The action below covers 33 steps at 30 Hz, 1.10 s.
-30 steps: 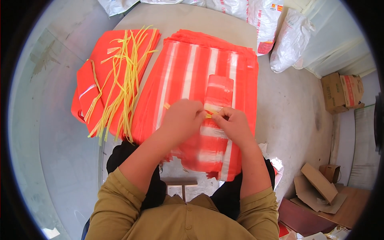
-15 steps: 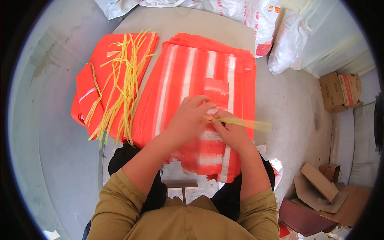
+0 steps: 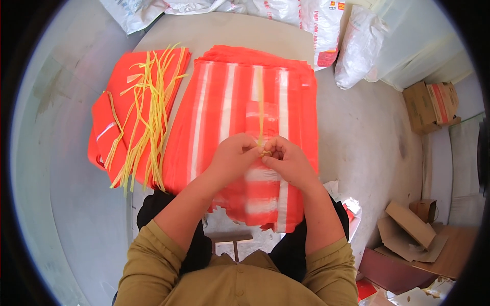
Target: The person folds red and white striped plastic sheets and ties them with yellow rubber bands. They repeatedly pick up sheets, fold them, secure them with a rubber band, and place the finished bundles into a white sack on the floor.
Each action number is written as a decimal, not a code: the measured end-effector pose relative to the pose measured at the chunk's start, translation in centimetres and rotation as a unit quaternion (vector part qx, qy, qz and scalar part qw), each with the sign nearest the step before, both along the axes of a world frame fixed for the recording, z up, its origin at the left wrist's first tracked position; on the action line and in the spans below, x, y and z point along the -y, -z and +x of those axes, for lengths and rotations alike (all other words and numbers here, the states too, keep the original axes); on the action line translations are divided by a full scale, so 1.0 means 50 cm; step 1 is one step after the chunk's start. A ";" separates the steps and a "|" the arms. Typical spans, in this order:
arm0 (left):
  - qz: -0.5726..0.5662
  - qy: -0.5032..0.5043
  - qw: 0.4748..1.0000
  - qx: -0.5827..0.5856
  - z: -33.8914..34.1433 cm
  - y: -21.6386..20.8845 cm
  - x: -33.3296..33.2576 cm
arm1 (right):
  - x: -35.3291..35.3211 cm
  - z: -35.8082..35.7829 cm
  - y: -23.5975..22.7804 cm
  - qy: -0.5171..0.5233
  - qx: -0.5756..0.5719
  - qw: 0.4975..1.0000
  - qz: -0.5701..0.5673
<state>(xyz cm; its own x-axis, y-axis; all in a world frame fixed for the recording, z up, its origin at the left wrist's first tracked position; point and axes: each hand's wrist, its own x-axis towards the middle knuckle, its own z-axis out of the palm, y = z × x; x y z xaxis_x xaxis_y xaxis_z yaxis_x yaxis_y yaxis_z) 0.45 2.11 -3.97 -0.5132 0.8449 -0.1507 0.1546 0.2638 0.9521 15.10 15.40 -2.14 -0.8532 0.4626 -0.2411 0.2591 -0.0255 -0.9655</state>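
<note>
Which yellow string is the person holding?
The strand pinched by the left hand and right hand, above the striped stack; the other strands lie on the left red pile.

Swung the loose yellow strip (image 3: 261, 120) from across the right hand (image 3: 291, 162) to pointing away over the folded red bundle (image 3: 261, 188); drew in the left hand's (image 3: 235, 155) raised fingers, close beside the right's

Red lettering (image 3: 316, 25) is borne by a tall white sack (image 3: 326, 38), on which a small red-and-orange emblem (image 3: 337, 5) is printed at the top and a red-and-yellow patch (image 3: 326, 58) below. Similar red print (image 3: 278, 11) is carried by the neighbouring sack (image 3: 263, 6). On a cardboard box (image 3: 419, 99), a red printed panel (image 3: 443, 102) is seen, its characters too small to be read.
</note>
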 end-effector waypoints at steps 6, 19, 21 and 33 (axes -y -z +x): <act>0.002 0.000 1.000 -0.014 0.001 0.013 -0.005 | 0.030 -0.008 -0.002 0.037 0.013 0.993 0.114; 0.043 0.043 0.967 -0.248 0.017 -0.012 -0.007 | 0.036 -0.017 -0.003 0.042 -0.039 0.959 0.276; 0.040 0.043 0.958 -0.280 0.020 -0.014 -0.003 | 0.034 -0.019 0.000 0.032 -0.068 0.937 0.340; 0.002 0.001 0.980 -0.197 0.030 -0.034 0.018 | 0.031 -0.012 0.033 0.057 -0.088 0.945 0.310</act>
